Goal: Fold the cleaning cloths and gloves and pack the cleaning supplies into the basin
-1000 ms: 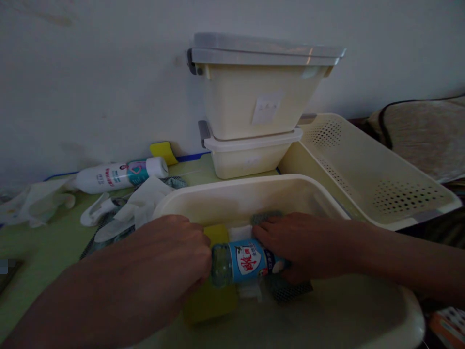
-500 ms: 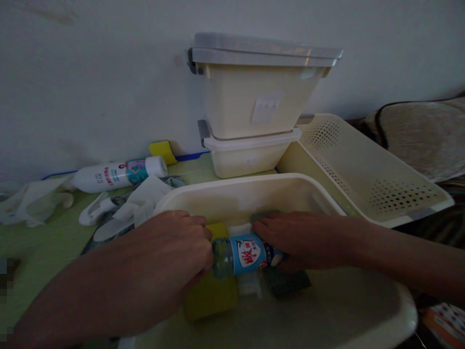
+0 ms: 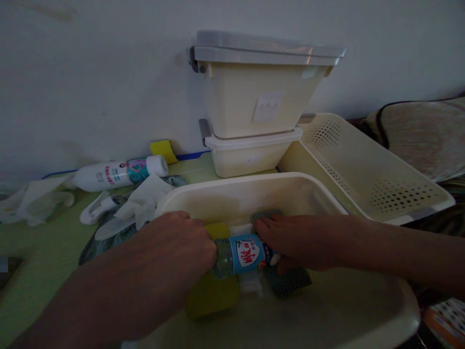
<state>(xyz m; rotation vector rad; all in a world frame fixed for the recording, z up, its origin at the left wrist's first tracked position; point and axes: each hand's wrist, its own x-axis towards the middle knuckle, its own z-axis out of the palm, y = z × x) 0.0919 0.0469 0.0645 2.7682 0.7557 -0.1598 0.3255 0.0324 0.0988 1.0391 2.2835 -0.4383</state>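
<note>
A clear bottle with a blue label [image 3: 247, 253] is held on its side inside a cream plastic basin [image 3: 348, 315]. My left hand [image 3: 181, 257] is closed round the bottle's left end and hides it. Over the right end lies my right hand [image 3: 290, 242], its fingers curled down onto the bottle. Below the bottle are a yellow sponge [image 3: 214, 298], a white strip of something [image 3: 251, 286] and a dark green mesh scouring cloth [image 3: 288, 285]. The bottle covers part of each.
Two lidded bins [image 3: 236, 102] stand stacked behind the basin, beside a perforated cream basket [image 3: 363, 165]. On the left, a white bottle [image 3: 109, 175] lies near white gloves or cloths [image 3: 141, 198]. A yellow sponge [image 3: 163, 150] leans against the wall.
Hardly anything differs. Both hands keep hold of the bottle, which stays at about the same place over the sponge; the view has shifted very slightly.
</note>
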